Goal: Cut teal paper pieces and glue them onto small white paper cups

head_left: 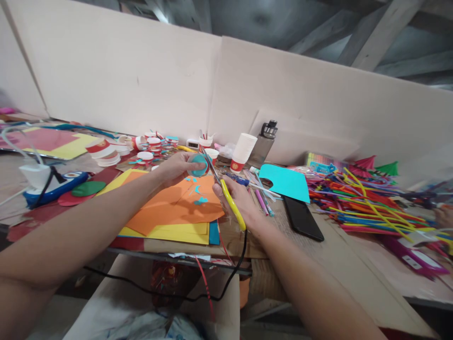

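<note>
My left hand (179,167) pinches a small round teal paper disc (198,166) above the orange paper (170,210). My right hand (235,196) is closed round yellow-handled scissors (231,203), and their blades reach up to the right edge of the disc. Whether the blades touch the disc is too blurred to tell. Small teal scraps (201,201) lie on the orange paper under my hands. Yellow sheets (191,233) stick out beneath the orange one.
Paper cups (244,148) and a dark bottle (262,146) stand behind. To the right lie a teal sheet (288,182), a black phone (302,219) and colourful pipe cleaners (368,203). A blue power strip (56,189) is at left. A black cable (170,293) hangs in front.
</note>
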Motion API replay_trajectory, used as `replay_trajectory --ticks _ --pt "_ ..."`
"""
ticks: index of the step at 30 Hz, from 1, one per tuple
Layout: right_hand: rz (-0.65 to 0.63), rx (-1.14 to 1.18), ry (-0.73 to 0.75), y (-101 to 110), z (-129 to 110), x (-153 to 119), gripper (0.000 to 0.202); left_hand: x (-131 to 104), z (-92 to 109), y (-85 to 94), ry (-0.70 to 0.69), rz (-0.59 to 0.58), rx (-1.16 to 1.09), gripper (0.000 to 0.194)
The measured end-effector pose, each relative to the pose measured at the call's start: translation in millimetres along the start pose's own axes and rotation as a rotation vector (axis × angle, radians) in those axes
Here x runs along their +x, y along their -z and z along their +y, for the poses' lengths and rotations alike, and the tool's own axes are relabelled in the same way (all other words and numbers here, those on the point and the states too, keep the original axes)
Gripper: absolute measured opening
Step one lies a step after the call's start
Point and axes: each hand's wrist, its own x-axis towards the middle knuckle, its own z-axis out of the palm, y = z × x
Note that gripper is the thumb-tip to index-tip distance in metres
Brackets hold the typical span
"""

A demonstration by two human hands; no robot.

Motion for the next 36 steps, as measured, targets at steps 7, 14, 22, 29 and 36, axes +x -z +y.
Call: replay_trajectory --ticks 7,14,22,29,36 --pt "-0.019 0.028 -0.016 -1.8 2.8 0.4 0.037 -0.9 0.1 -6.4 -0.036 0.032 -0.02 0.029" --pt "-0.029 0.023 -0.022 -3.3 5.6 -0.7 0.037 -2.8 1.1 -9.0 -0.029 0.021 0.044 0.03" --pt "-0.035 0.043 -0.021 -1.8 2.6 -0.2 0.037 -2.4 3.3 -6.7 -0.018 0.027 0.076 0.03" --pt "-0.018 0.025 0.008 -1.5 -0.2 -0.8 0.04 -0.7 2.2 0.1 0.005 0.04 0.084 0.03" --pt "0.017 -0.009 0.01 -2.0 0.8 -0.7 0.037 -0.8 4.0 -1.7 -0.021 0.04 0.061 0.03"
